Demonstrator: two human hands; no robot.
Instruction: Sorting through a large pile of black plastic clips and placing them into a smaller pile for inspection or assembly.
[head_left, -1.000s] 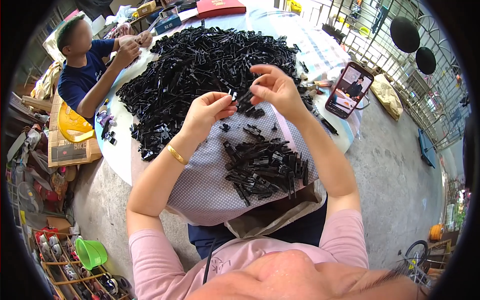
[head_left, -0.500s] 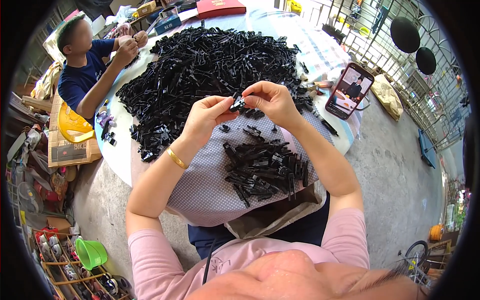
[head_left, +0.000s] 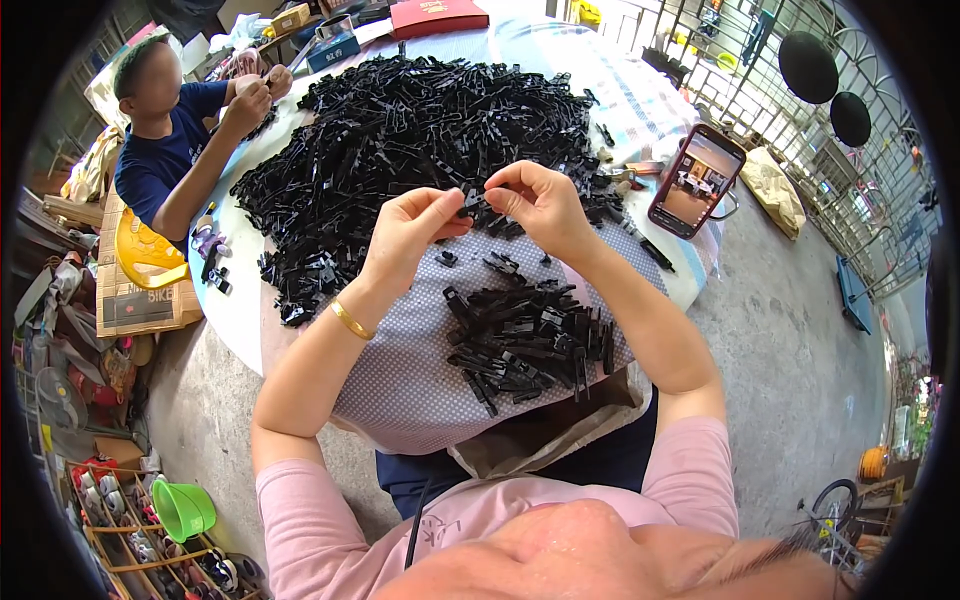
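Above the near edge of the big heap of black clip-like plastic pieces (head_left: 400,130), my two hands work close together. My left hand (head_left: 408,228) pinches a small black plastic clip (head_left: 468,207) between thumb and fingers. My right hand (head_left: 545,207) faces it a little to the right, thumb and forefinger drawn together; whether anything is between those fingertips is too small to tell. Below my hands, a smaller pile of the black pieces (head_left: 525,340) lies on the dotted tablecloth (head_left: 400,385). A few single pieces lie between the two piles.
To the right stands a phone (head_left: 697,182) with a lit screen. A co-worker (head_left: 165,140) sits at the far left, hands raised over the table. A red box (head_left: 438,16) and a blue box (head_left: 333,50) stand at the back. A brown bag (head_left: 560,435) opens below the table edge.
My fingertips have moved slightly apart, and the pale shiny part seen between them no longer shows. The phone's screen picture has changed. The piles look the same.
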